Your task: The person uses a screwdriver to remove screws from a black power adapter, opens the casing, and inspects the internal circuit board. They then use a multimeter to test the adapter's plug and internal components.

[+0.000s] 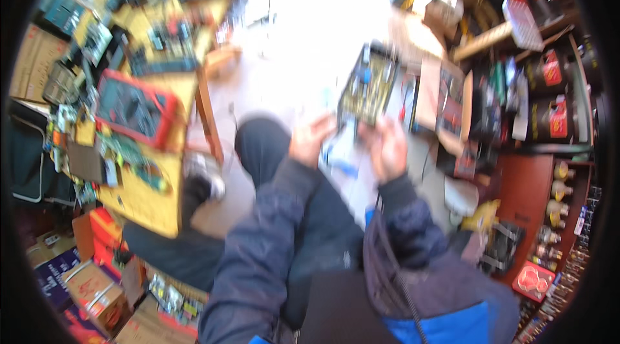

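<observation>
A dark rectangular case (367, 89) with brownish and metallic small parts and a blue piece lies beyond my hands, slightly tilted. My left hand (313, 141) is at its lower left corner, fingertips close to the edge. At its lower right edge is my right hand (387, 149), palm partly turned inward. Motion blur smears the fingers of both hands, so whether they grip the case or something small is unclear. Below and between the hands shows a blurred blue thing (342, 166), its kind not clear.
On the left, a yellow workbench (158, 199) carries a red-framed dark tray (137, 109), tools and loose parts. Open cardboard boxes (445, 102) stand to the right, beside shelves (510, 199) of stock. More cartons (93, 292) crowd the lower left.
</observation>
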The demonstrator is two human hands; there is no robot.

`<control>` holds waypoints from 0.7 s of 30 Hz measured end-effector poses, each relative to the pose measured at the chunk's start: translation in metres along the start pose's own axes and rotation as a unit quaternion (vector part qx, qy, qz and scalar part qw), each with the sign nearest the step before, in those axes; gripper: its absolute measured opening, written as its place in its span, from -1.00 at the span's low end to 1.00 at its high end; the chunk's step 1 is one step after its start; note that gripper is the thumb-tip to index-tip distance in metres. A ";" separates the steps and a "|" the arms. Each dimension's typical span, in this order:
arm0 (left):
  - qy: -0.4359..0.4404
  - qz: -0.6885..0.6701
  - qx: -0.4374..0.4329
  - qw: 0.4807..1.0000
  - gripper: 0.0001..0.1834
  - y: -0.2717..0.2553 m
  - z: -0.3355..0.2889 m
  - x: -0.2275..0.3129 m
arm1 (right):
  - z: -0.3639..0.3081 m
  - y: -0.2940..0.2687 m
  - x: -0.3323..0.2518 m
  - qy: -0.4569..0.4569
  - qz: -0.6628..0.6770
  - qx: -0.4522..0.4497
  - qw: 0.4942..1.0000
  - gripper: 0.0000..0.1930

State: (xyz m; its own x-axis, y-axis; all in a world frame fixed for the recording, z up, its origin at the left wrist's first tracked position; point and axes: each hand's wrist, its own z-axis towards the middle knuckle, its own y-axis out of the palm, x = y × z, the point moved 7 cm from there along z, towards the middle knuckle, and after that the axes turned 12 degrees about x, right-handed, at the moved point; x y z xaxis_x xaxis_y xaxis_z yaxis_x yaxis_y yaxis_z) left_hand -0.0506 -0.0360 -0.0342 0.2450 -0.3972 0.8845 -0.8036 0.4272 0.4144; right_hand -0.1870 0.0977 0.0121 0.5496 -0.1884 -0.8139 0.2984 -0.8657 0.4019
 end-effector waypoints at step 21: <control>0.092 -0.174 0.064 0.978 -0.27 -0.030 0.012 0.113 | 0.058 0.114 -0.014 -0.020 0.079 -0.039 0.996 -0.74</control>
State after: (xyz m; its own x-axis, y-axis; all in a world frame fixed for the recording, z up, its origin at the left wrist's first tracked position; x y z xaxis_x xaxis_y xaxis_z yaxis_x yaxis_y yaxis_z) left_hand -0.0047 -0.1037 0.0509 0.6004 -0.3425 0.7226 -0.7123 0.1817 0.6780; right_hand -0.2060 -0.0249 0.0451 0.5628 -0.3399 -0.7535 0.2708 -0.7855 0.5566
